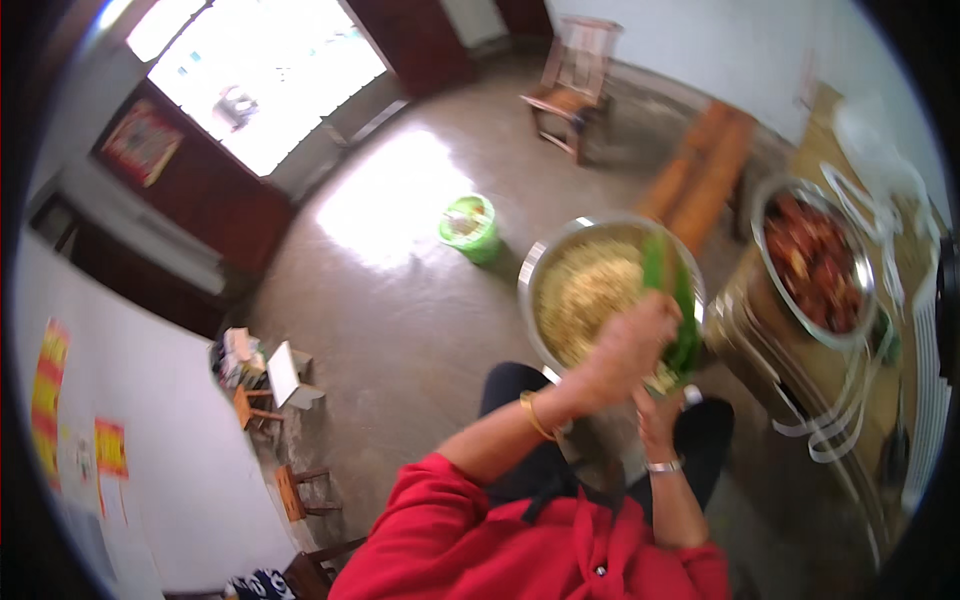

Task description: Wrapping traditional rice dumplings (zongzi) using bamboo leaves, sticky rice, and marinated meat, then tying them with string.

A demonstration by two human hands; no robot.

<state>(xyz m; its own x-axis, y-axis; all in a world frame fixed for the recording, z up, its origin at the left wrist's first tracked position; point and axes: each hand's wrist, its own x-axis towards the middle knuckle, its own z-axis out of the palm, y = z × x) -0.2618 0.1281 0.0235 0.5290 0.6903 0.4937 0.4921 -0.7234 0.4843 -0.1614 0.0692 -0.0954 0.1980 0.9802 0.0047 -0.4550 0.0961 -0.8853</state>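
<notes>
A steel basin [531,315] in front of me holds pale, yellowish grains that look like rice [592,289]. Long green leaves [682,330] lie over its right side, with some grains at their lower end. My left hand [637,337], a gold-coloured bangle on its wrist, is closed over the leaves, and a blurred thin brown stick [670,262] rises from its fingers. Below it, my right hand [656,420] grips the lower end of the leaves near the basin's edge; its palm is partly hidden. The wrist there wears a silver-coloured band.
At the right, a metal bowl of reddish-brown chunks [814,262] stands on a table [832,397] with white straps [840,439]. Beyond the basin are a wooden bench [697,165], a chair [574,82] and a green bucket [471,232]. Small stools [300,491] stand at the left wall.
</notes>
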